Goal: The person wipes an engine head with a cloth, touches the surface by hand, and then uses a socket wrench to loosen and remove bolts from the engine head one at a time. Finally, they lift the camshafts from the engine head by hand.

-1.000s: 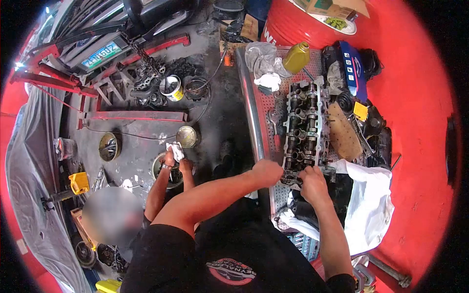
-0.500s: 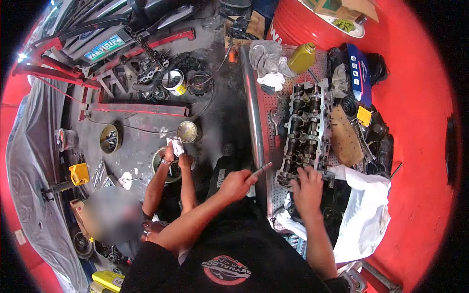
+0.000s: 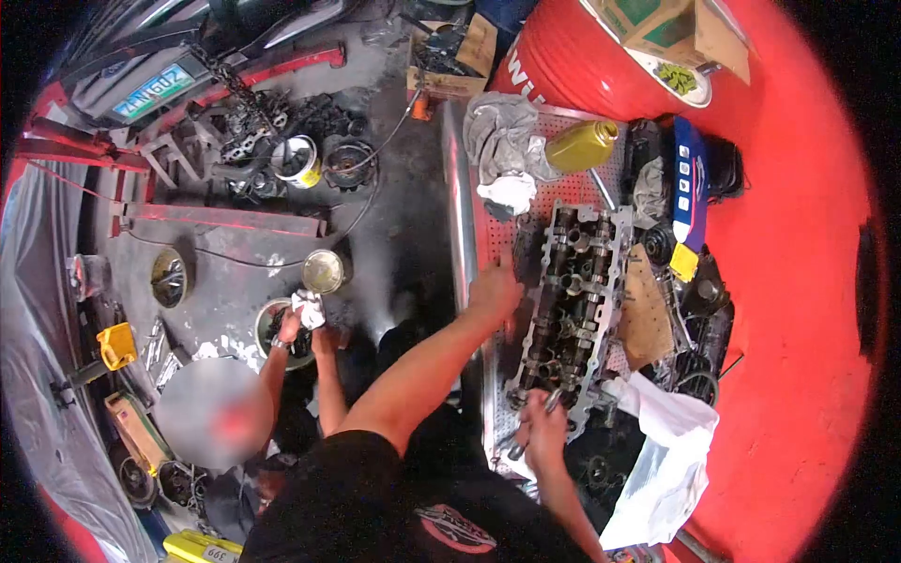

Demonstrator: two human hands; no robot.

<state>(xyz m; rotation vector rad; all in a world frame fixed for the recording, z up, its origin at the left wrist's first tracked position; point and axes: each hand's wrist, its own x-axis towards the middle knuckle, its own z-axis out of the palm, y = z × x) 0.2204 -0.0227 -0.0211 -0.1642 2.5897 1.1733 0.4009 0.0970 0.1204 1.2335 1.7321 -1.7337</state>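
Observation:
My left hand (image 3: 497,293) reaches over the left side of the perforated metal tray (image 3: 491,225), fingers curled down where a ratchet lay. The fingers hide whatever is under them. Near the close end of the cylinder head (image 3: 571,300), my right hand (image 3: 544,433) is closed around a short metal socket extension bar (image 3: 516,451). The bar slants, one end poking out on each side of the fist. Camshafts and bearing caps show along the top of the cylinder head, which lies lengthwise on the tray.
A yellow-green oil bottle (image 3: 582,146) and grey rags (image 3: 500,131) sit at the tray's far end. White cloth (image 3: 662,469) hangs at the near right. A red drum (image 3: 554,66) stands behind. Left, a crouching co-worker's hands hold a white rag (image 3: 307,308) above a basin (image 3: 266,330).
The extension bar has passed from my left hand to my right. My left hand has moved forward to the ratchet's spot on the tray. My right hand has left the cylinder head's top.

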